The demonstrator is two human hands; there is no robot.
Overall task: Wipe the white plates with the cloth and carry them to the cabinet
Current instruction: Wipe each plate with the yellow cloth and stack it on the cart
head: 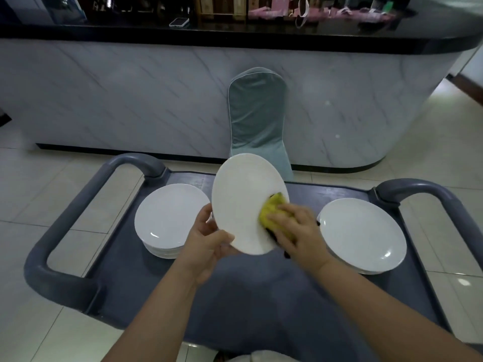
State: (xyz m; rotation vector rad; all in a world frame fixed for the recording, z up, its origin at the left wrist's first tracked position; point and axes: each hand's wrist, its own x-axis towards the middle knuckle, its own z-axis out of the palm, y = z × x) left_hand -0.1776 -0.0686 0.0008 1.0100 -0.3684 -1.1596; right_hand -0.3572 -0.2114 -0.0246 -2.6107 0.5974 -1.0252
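No lettering, number or brand can be read from where the onlooker stands. The brown wooden boxes [222,6] lined up along the far edge of the glossy black counter top [235,35] show pale patches, too blurred to make out. The back of the white smartphone [179,22] near the counter's front edge shows nothing legible.
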